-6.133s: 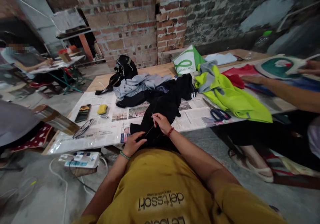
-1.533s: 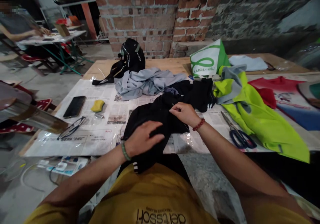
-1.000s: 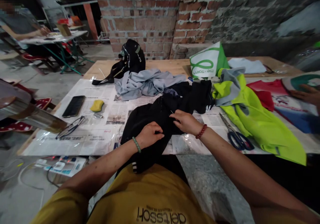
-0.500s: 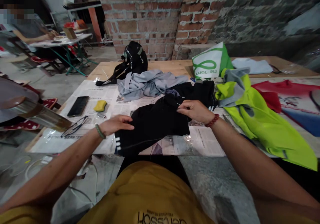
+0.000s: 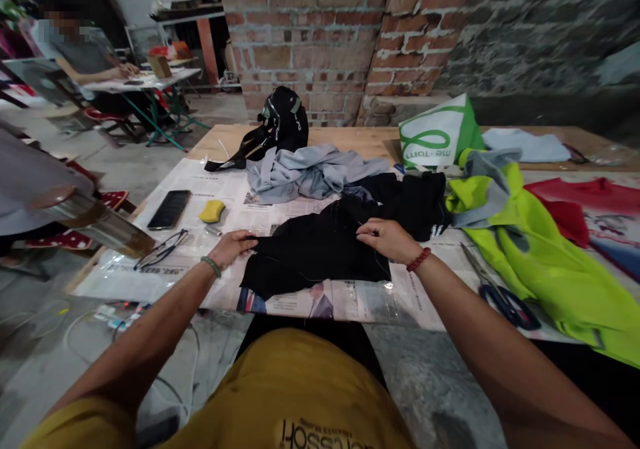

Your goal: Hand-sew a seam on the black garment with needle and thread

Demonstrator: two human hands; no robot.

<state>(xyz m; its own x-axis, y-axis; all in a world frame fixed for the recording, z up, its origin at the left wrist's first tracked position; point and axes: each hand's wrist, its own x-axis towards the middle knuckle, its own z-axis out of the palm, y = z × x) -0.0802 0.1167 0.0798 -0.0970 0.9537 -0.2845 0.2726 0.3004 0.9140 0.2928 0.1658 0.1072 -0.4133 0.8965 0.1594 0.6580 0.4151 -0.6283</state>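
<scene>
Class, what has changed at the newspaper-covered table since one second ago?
The left hand moved leftward and now pinches the left edge of the black cloth garment. The garment's near end, earlier hanging over the edge of the table, lies on the newspaper. The right hand still pinches a thin needle; the yellow sponge and dark-handled metal scissors stayed.

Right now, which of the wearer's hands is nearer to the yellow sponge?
Left. The left hand, pinching the black garment, is just to the near side of the yellow sponge; the right hand is well to its right.
</scene>
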